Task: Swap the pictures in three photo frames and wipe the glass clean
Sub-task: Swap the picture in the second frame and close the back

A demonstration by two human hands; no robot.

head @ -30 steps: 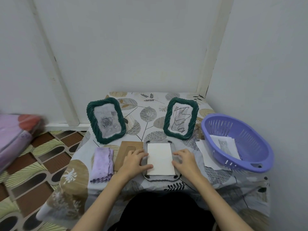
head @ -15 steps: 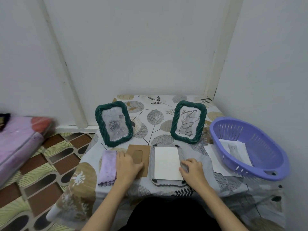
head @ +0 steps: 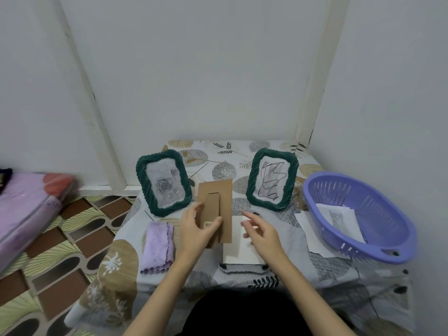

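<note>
No brand or readable writing anywhere. I am seeing a small pale sticker on the backing board (head: 214,209), print too small to make out.

Left hand (head: 197,230) is gripping that brown board, thumb across its lower front, fingers curled behind. The board is standing upright above the desk (head: 334,270), its stand flap facing me, between the two standing frames.

Right hand (head: 260,232) is hovering with fingers loosely spread, holding nothing, just over the white sheet (head: 238,251).

That sheet is lying in the third frame (head: 243,266), which is resting face down at the near desk edge; only its lower rim and dark clips are showing under the sheet.

Left frame (head: 163,183), green rope-pattern border, is standing upright and holding a grey rose picture. Right frame (head: 271,179), same style, is standing tilted and holding a black scribble drawing.

Purple basket (head: 358,214) is sitting at the right side of the desk. Inside it I am counting a few loose white papers (head: 339,218), one with a faint grey print I cannot read. More white sheets (head: 312,235) are lying flat on the desk, partly under the basket's near rim.

Lilac cloth (head: 157,246), folded, is lying at the left of the desk, just beside the left wrist.

Desk is covered in a leaf-print cloth. A pink mattress (head: 26,207) is lying on the patterned floor at far left.
</note>
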